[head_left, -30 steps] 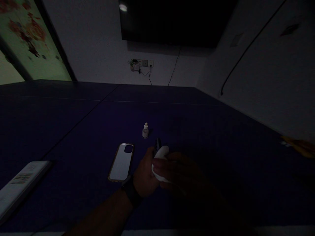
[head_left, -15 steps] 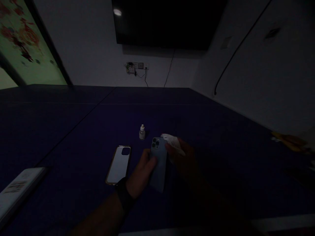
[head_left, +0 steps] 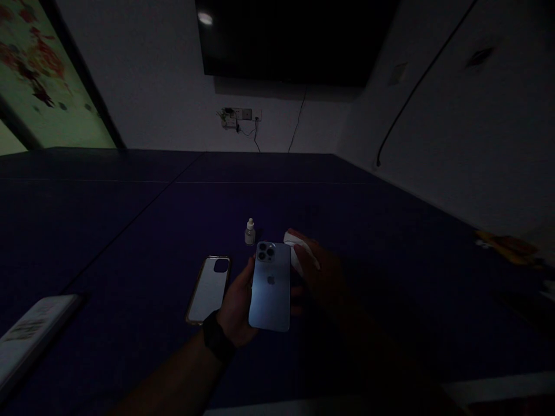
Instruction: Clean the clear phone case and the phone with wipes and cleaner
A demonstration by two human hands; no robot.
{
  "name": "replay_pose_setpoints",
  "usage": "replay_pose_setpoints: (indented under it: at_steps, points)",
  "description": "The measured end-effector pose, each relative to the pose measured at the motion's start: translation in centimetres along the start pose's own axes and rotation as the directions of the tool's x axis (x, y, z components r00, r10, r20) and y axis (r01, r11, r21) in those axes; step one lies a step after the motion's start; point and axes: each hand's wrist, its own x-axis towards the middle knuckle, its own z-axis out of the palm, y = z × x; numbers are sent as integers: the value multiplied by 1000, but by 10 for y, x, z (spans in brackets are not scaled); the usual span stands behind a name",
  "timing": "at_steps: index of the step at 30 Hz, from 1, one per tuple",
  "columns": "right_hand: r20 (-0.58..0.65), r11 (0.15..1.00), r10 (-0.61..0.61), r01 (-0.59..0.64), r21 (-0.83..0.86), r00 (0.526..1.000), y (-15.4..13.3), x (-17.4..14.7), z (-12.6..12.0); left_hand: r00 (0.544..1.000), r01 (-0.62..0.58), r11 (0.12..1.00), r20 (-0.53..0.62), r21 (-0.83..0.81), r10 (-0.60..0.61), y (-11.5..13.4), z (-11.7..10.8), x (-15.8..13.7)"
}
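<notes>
A light blue smartphone (head_left: 271, 297) lies across my left hand (head_left: 237, 306), its back with three camera lenses facing up. The left thumb runs along its left edge, and fingertips show past its right edge. My right hand (head_left: 323, 266) pinches a crumpled white tissue (head_left: 299, 248) by the phone's upper right corner. In the dim light I cannot tell whether the tissue touches the phone. Left of the phone, a clear phone case (head_left: 208, 292) with a dark rim lies on the table. A small white-capped dropper bottle (head_left: 250, 233) stands just beyond the phone.
The dark blue table (head_left: 151, 231) has a seam on its left side. A white box (head_left: 32, 332) lies at the left edge, and a yellowish item (head_left: 509, 247) at the far right. Sockets with cables (head_left: 243, 114) and a large black screen (head_left: 295, 40) are on the wall.
The phone has turned to face me more fully, and my left thumb has moved off its back to the edge. The right hand with the tissue stays by the upper right corner.
</notes>
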Motion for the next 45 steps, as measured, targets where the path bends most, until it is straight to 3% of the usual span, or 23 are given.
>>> replay_pose_setpoints:
  at_steps: [2,4,8,11,13,17,23,28,34,40,42,45]
  points:
    - [42,965,-208,212,-155,977,5,2,0,999,-10,1000,-33,-17,9,-2,0,1]
    - [129,890,-358,380,-254,925,9,2,4,995,-11,1000,-97,-12,10,-5,-1,1]
    - [294,769,-471,551,-326,832,13,1,8,978,-30,999,-208,32,36,-10,-4,0]
    - [377,725,-532,638,-260,758,18,2,0,984,-89,996,-150,15,90,-9,-6,0]
    - [371,728,-534,636,-255,760,20,4,-5,989,-86,996,-116,11,86,-8,-6,0]
    - [316,737,-483,574,-356,817,18,7,-2,989,-31,997,-142,64,40,-7,-4,-1]
    - [400,702,-540,658,-272,741,16,7,-8,973,-39,992,-223,119,64,-8,1,-2]
    - [344,741,-477,580,-337,809,17,9,-13,973,-10,992,-227,127,38,-8,0,-2]
    - [450,688,-535,678,-259,715,16,8,-14,970,-48,992,-231,115,73,-8,0,-1]
    - [352,752,-477,582,-309,805,19,8,-14,977,5,989,-210,144,26,-9,-3,-2]
    - [367,735,-493,603,-309,789,19,7,-10,975,10,988,-222,155,25,-10,-4,-2]
    - [434,707,-531,663,-247,727,21,7,-12,973,-3,989,-226,150,37,-10,-3,-1]
